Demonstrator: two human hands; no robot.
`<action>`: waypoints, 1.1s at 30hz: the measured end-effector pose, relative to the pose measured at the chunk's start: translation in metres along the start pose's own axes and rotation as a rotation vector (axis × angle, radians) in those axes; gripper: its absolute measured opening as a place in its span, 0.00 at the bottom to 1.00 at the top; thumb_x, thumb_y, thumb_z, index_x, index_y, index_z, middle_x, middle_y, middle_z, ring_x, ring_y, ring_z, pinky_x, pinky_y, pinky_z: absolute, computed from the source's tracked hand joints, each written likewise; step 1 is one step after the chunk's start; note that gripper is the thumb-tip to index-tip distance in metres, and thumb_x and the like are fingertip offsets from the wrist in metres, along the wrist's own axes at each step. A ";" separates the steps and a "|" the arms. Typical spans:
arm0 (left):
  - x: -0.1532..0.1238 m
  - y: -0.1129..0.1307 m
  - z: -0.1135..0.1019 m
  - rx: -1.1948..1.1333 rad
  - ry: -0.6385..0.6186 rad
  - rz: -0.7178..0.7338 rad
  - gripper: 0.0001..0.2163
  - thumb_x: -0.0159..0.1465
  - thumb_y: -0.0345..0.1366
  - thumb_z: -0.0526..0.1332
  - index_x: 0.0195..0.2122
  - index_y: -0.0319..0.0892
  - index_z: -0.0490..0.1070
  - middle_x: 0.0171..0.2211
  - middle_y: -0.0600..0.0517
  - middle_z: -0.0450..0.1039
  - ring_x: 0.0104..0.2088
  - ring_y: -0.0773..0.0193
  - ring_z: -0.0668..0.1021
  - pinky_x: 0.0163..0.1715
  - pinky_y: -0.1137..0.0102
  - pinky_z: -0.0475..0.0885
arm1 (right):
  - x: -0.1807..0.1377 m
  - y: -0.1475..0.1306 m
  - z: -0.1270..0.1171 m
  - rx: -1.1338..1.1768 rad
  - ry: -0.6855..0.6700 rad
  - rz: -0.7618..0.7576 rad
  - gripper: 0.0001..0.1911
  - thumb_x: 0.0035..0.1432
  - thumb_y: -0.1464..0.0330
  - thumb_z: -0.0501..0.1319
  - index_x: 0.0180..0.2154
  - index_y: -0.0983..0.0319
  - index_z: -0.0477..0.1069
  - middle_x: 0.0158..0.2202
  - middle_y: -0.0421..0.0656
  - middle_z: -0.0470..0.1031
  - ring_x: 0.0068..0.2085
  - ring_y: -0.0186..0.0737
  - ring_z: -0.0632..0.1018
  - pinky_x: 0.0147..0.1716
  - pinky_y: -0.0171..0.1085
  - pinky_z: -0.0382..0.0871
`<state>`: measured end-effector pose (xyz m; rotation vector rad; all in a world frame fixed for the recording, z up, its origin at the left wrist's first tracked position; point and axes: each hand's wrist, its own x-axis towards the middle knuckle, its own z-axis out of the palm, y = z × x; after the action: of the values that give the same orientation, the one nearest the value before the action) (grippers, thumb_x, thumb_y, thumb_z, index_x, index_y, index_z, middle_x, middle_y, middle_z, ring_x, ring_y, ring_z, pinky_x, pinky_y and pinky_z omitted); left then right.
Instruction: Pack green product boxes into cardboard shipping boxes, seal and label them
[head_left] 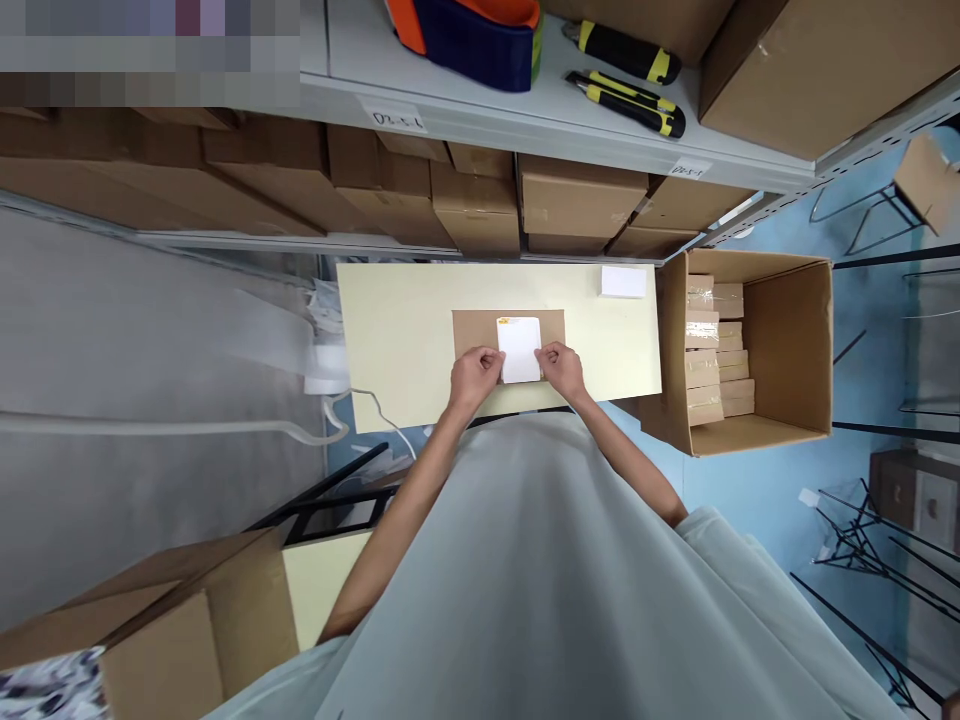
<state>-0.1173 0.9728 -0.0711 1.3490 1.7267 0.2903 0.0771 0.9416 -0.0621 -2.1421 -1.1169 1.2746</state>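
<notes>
A white card or flat packet point(520, 350) with a small orange mark at its top left is held between my two hands. My left hand point(475, 378) pinches its left edge, and my right hand point(562, 368) pinches the right edge. Under it lies a flat brown cardboard piece point(472, 328) on the pale yellow table point(397, 340). Whether the white piece touches the cardboard, I cannot tell. Toward the table's back right corner is a small white box or stack of cards point(622, 282).
On the right stands an open carton point(787, 350) with several small brown boxes point(703, 368) inside. Shelves packed with cartons point(585, 195) rise behind the table. Two utility knives point(630, 52) and a blue and orange tape-like object point(480, 45) lie on the upper shelf. A white cable point(300, 430) hangs at left.
</notes>
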 end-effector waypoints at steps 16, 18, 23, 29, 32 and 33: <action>0.010 -0.003 0.014 0.220 -0.007 0.026 0.13 0.72 0.42 0.60 0.38 0.44 0.82 0.44 0.43 0.86 0.48 0.49 0.85 0.53 0.60 0.76 | 0.002 -0.015 0.012 -0.383 0.039 0.069 0.09 0.77 0.65 0.62 0.42 0.57 0.78 0.44 0.43 0.88 0.48 0.46 0.86 0.47 0.38 0.75; 0.010 -0.002 0.016 0.215 0.001 0.016 0.12 0.72 0.42 0.60 0.38 0.44 0.82 0.43 0.43 0.86 0.48 0.48 0.85 0.53 0.60 0.76 | 0.004 -0.014 0.014 -0.392 0.039 0.066 0.08 0.77 0.65 0.62 0.42 0.57 0.79 0.44 0.44 0.88 0.48 0.47 0.87 0.49 0.39 0.76; 0.007 -0.001 0.018 0.200 0.047 0.059 0.09 0.71 0.41 0.61 0.38 0.46 0.80 0.43 0.43 0.86 0.46 0.46 0.84 0.49 0.58 0.76 | 0.012 -0.009 0.015 -0.398 0.032 0.047 0.08 0.75 0.65 0.64 0.40 0.56 0.79 0.45 0.47 0.88 0.48 0.51 0.87 0.50 0.43 0.76; 0.002 -0.008 0.008 0.262 0.005 0.114 0.13 0.71 0.42 0.64 0.54 0.43 0.78 0.43 0.43 0.84 0.47 0.46 0.84 0.52 0.57 0.77 | 0.006 -0.003 0.004 -0.428 -0.030 -0.048 0.07 0.76 0.66 0.63 0.51 0.58 0.78 0.48 0.48 0.87 0.48 0.52 0.86 0.51 0.45 0.77; -0.008 -0.012 0.001 0.302 0.027 0.211 0.27 0.73 0.44 0.63 0.70 0.40 0.69 0.59 0.37 0.81 0.61 0.41 0.81 0.62 0.52 0.74 | -0.008 0.002 0.000 -0.509 -0.017 -0.219 0.16 0.79 0.65 0.59 0.61 0.62 0.75 0.60 0.55 0.82 0.58 0.55 0.83 0.60 0.49 0.76; -0.012 -0.014 0.000 0.318 0.017 0.301 0.30 0.74 0.45 0.62 0.74 0.39 0.66 0.67 0.35 0.76 0.68 0.40 0.76 0.68 0.51 0.71 | -0.012 0.005 0.000 -0.542 -0.012 -0.298 0.20 0.79 0.63 0.58 0.65 0.65 0.74 0.66 0.59 0.78 0.65 0.58 0.79 0.65 0.51 0.73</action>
<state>-0.1263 0.9574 -0.0739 1.8482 1.6283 0.1992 0.0755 0.9288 -0.0588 -2.2002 -1.8746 0.9207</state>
